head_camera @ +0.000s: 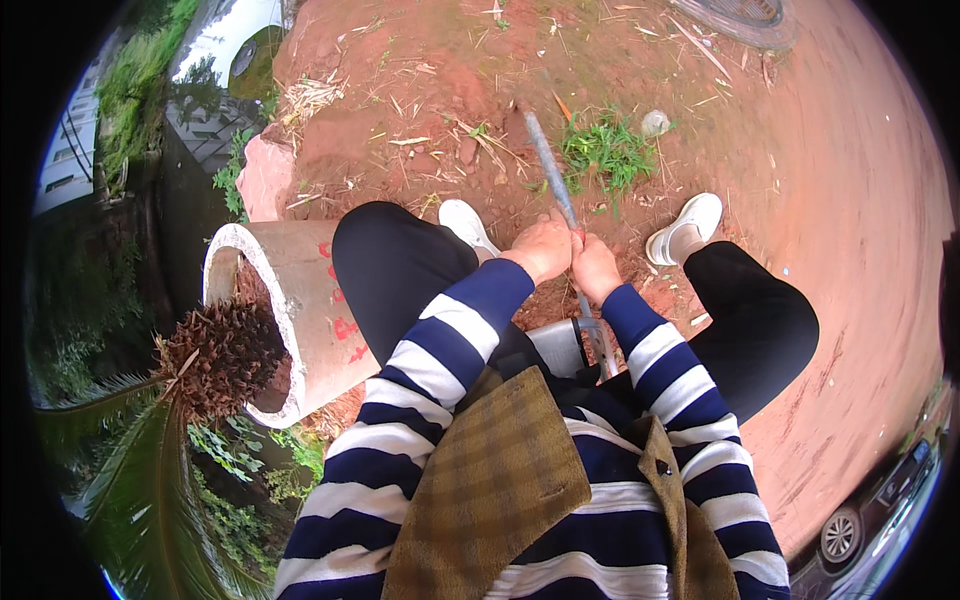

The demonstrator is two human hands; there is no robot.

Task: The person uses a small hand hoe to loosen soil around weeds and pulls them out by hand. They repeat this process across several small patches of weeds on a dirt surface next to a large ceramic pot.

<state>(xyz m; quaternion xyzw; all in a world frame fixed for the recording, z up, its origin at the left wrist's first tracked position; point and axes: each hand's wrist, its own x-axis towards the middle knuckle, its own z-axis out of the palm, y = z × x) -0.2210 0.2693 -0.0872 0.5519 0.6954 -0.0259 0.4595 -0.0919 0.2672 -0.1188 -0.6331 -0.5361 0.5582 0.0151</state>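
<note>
Both my hands hold one long, slim grey rod, probably metal (pixel 550 161), which runs between my feet. My left hand (pixel 546 244) is wrapped round it, with my right hand (pixel 595 264) gripping close beside, a bit of red showing between them. The rod's far end meets the reddish soil, left of a tuft of green grass (pixel 611 150). Behind my hands its lower part passes a silver-grey object with a metal frame (pixel 561 349) between my thighs; whether they are joined I cannot tell.
A concrete pipe-shaped planter (pixel 315 300) with red marks holds a cycad-like plant (pixel 217 360) by my left knee. A pinkish rock (pixel 266 176) lies beyond it. A round manhole cover (pixel 746 11) is at the far right, a parked car (pixel 862 517) at the lower right. Water borders the left side.
</note>
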